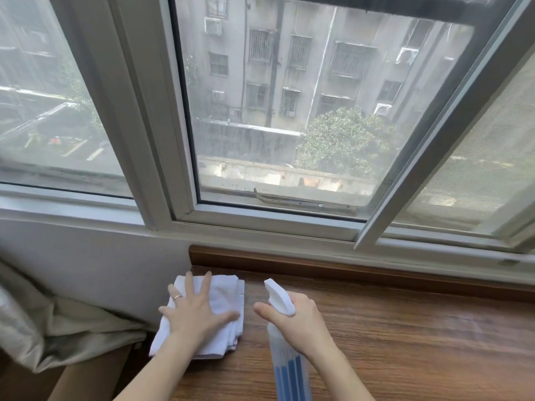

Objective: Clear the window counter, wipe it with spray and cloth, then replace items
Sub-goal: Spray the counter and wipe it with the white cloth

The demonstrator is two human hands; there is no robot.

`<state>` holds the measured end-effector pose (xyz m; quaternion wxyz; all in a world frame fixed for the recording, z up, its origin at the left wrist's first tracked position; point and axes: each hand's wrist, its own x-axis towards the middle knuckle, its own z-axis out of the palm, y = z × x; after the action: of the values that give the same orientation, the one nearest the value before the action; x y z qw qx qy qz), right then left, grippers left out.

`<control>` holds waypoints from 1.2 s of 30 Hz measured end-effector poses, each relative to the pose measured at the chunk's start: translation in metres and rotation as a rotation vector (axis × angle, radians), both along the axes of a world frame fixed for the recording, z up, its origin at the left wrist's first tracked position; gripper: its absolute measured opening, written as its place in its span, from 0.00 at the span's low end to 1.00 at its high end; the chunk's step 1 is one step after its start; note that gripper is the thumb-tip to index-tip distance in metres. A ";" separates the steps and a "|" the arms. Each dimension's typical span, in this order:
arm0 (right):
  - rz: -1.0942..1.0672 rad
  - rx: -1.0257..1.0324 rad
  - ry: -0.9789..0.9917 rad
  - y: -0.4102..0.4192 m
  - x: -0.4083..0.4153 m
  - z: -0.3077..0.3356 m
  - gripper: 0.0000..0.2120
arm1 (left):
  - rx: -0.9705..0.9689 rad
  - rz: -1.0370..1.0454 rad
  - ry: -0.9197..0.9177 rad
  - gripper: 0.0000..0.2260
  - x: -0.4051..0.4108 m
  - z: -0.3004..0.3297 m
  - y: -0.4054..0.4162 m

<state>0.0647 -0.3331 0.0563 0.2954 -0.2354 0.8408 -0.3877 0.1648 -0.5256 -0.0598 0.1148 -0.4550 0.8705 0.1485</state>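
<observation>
Head view looks down on a wooden tabletop [405, 328] under the window, and as far as I can see nothing sits on it but the cleaning gear, so the clearing step looks done. The left hand [197, 312] lies flat on a folded white cloth [225, 293] at the tabletop's left end, close to the white wall, fingers straight and spread apart, pressing rather than gripping. The right hand [298, 322] is wrapped round the neck of a spray bottle [285, 366], fingers clamped on it, thumb out to the left, the white nozzle pointing away toward the window frame [260, 224]. The bottle sits just beside the cloth, not touching it.

I'd judge she's in the spray-and-wipe stage. Whether the wood is wet yet, I can't tell. Most of the surface to the right likely remains to be wiped, and the items that must go back are nowhere in sight.
</observation>
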 end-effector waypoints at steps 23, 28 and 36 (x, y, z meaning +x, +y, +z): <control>-0.025 -0.040 0.010 -0.005 -0.006 0.001 0.22 | -0.219 -0.148 0.020 0.42 -0.052 -0.008 -0.003; -0.038 -0.045 0.010 -0.002 -0.007 0.000 0.23 | -0.329 -0.282 0.233 0.37 -0.034 -0.021 -0.001; -0.047 -0.048 0.029 0.000 -0.006 -0.001 0.23 | -0.282 -0.239 0.228 0.31 -0.020 -0.025 0.011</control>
<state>0.0586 -0.3330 0.0557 0.2682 -0.2284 0.8408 -0.4110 0.1453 -0.5147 -0.0851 -0.0324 -0.3402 0.9378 0.0612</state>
